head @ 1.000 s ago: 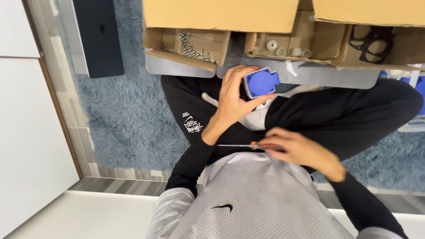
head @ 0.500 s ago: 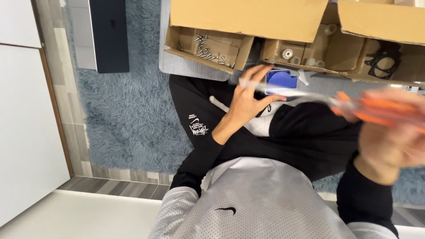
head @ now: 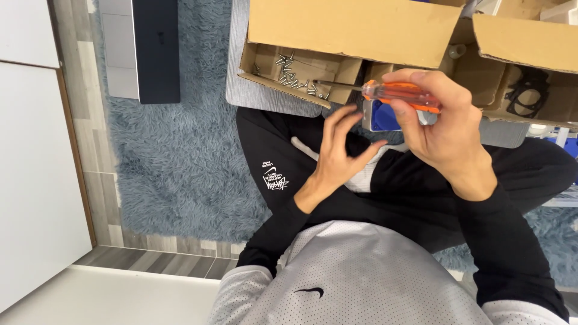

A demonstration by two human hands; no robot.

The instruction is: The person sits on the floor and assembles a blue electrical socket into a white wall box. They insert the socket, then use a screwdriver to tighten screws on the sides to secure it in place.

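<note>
screwdriver (head: 402, 95) with the orange handle is sitting clenched in my right hand (head: 442, 135), its thin shaft pointing left toward the loose screws (head: 295, 78) lying in the cardboard box (head: 355, 30) at the far side. my left hand (head: 338, 153) is hanging released, fingers spread, grasping nothing, just beside the small blue and white block (head: 385, 117) resting over my lap. i judge i'm picking up a screw; next i'm needing a steady tip and a careful pinch.

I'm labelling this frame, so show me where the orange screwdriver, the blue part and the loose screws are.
orange screwdriver (head: 402, 94), head view, on the middle of its handle.
blue part (head: 385, 117), head view, on its blue face below the handle.
loose screws (head: 295, 77), head view, on the pile inside the cardboard box.
</note>
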